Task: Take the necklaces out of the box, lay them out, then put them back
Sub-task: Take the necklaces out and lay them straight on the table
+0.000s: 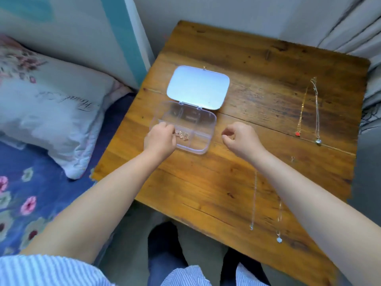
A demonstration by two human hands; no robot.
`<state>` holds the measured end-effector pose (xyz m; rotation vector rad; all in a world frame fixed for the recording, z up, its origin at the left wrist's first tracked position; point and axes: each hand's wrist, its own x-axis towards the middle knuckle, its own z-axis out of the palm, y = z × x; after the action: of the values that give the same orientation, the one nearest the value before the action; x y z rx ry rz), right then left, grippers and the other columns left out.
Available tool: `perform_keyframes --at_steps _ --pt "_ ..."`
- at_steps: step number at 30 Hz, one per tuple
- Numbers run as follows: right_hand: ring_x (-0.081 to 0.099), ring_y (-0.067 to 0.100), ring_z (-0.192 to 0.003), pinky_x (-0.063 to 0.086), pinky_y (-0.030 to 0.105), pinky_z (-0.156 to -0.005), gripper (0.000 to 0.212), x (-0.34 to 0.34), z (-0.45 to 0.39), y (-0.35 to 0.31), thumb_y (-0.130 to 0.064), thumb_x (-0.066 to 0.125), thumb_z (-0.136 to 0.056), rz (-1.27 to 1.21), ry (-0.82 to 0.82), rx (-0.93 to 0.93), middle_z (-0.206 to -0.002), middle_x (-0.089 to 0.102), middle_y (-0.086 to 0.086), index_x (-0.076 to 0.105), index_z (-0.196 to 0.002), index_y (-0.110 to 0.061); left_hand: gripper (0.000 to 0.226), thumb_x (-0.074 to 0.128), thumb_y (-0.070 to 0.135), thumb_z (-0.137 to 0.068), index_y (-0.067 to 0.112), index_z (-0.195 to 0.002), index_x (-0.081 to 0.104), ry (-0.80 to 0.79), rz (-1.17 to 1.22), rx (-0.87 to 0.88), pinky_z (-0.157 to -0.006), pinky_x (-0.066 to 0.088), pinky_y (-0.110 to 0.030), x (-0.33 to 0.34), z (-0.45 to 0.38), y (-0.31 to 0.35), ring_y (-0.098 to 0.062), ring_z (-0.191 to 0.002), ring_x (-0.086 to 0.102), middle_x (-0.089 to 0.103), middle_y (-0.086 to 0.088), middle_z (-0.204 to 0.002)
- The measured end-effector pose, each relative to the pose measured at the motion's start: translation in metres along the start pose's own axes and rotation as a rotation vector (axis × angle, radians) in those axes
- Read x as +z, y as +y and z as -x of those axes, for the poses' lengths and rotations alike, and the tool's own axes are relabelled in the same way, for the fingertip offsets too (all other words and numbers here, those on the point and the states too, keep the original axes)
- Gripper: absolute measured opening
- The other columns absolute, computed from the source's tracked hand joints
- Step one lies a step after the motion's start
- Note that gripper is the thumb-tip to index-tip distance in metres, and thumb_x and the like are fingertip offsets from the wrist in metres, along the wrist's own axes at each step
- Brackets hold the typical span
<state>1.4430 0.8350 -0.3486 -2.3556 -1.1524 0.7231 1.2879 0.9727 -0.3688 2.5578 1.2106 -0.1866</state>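
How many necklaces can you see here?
5. Two lie at the table's far right: one with a red pendant, one silver. Two lie nearer, by the right forearm. One gold chain sits bunched in the clear box, at the left hand.

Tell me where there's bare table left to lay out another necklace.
Free: the wood between the clear box and the red-pendant necklace, and the near-left corner below the left hand. Crowded: the right side, where four necklaces lie.
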Motion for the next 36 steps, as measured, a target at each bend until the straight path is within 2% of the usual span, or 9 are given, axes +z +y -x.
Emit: perform_keyframes --at_steps 5,10,15,17,19,22,29,32,36 --pt "0.058 0.032 -0.101 0.044 0.034 -0.083 0.02 0.054 -0.024 -0.058 -0.006 0.053 -0.083 0.046 0.04 0.079 -0.101 0.068 0.018 0.068 -0.096 -0.002 0.029 0.047 0.011 -0.092 0.003 -0.111 0.067 -0.1 -0.003 0.157 -0.087 0.05 -0.041 -0.008 -0.03 -0.056 -0.033 -0.115 0.051 0.058 -0.017 -0.119" --pt "0.059 0.036 -0.098 0.049 0.039 -0.08 0.02 0.093 -0.038 -0.092 -0.005 0.051 -0.085 0.183 0.0 0.177 -0.098 0.067 0.022 0.069 -0.092 0.0 0.025 0.047 0.008 -0.091 -0.005 -0.103 0.065 -0.119 0.062 0.27 -0.078 0.049 -0.04 -0.008 -0.046 -0.082 -0.033 -0.11 0.05 0.055 -0.016 -0.116" --pt "0.059 0.036 -0.087 0.045 0.034 -0.065 0.024 0.109 -0.059 -0.102 -0.015 0.052 -0.088 0.279 -0.005 0.342 -0.085 0.065 0.022 0.066 -0.078 0.0 0.02 0.046 0.004 -0.092 -0.002 -0.11 0.053 -0.171 0.213 0.204 -0.079 0.047 -0.042 -0.007 -0.058 -0.09 -0.039 -0.101 0.054 0.051 -0.022 -0.112" --pt "0.061 0.037 -0.093 0.049 0.034 -0.072 0.025 0.114 -0.073 -0.107 -0.02 0.055 -0.088 0.285 -0.016 0.398 -0.094 0.067 0.022 0.068 -0.088 0.001 0.021 0.048 0.005 -0.092 0.0 -0.111 0.054 -0.188 0.29 0.188 -0.075 0.045 -0.037 -0.003 -0.065 -0.095 -0.038 -0.1 0.055 0.053 -0.021 -0.105" --pt "0.062 0.039 -0.094 0.052 0.036 -0.076 0.019 0.12 -0.083 -0.112 -0.013 0.057 -0.086 0.301 -0.023 0.414 -0.099 0.068 0.023 0.067 -0.089 0.002 0.03 0.051 0.007 -0.092 0.003 -0.122 0.054 -0.205 0.357 0.173 -0.078 0.043 -0.034 0.0 -0.068 -0.099 -0.037 -0.106 0.054 0.056 -0.02 -0.106" --pt "0.063 0.04 -0.092 0.052 0.037 -0.073 0.015 0.128 -0.088 -0.114 0.003 0.051 -0.083 0.319 0.0 0.432 -0.097 0.068 0.025 0.066 -0.086 0.006 0.049 0.053 0.01 -0.094 0.007 -0.141 0.039 -0.203 0.412 0.148 -0.098 0.042 -0.035 0.002 -0.068 -0.102 -0.032 -0.117 0.051 0.057 -0.019 -0.122" --pt "0.063 0.04 -0.091 0.048 0.035 -0.067 0.019 0.134 -0.088 -0.112 0.006 0.047 -0.082 0.347 -0.031 0.398 -0.097 0.066 0.024 0.065 -0.088 0.004 0.05 0.053 0.011 -0.094 0.007 -0.142 0.038 -0.182 0.416 0.16 -0.1 0.043 -0.035 0.006 -0.065 -0.103 -0.031 -0.116 0.052 0.058 -0.019 -0.123" --pt "0.062 0.038 -0.088 0.039 0.029 -0.06 0.014 0.129 -0.082 -0.108 -0.005 0.05 -0.082 0.292 -0.016 0.401 -0.087 0.064 0.023 0.063 -0.079 0.0 0.05 0.053 0.01 -0.094 0.007 -0.142 0.037 -0.188 0.407 0.157 -0.101 0.043 -0.036 0.005 -0.066 -0.103 -0.031 -0.117 0.051 0.057 -0.019 -0.124" --pt "0.062 0.029 -0.081 0.046 0.031 -0.065 0.011 0.104 -0.062 -0.099 -0.011 0.057 -0.077 -0.02 0.205 0.433 -0.077 0.066 0.015 0.065 -0.079 -0.004 0.049 0.052 0.01 -0.094 0.008 -0.142 0.038 -0.207 0.368 0.162 -0.1 0.044 -0.039 0.003 -0.068 -0.102 -0.032 -0.118 0.051 0.058 -0.018 -0.124"
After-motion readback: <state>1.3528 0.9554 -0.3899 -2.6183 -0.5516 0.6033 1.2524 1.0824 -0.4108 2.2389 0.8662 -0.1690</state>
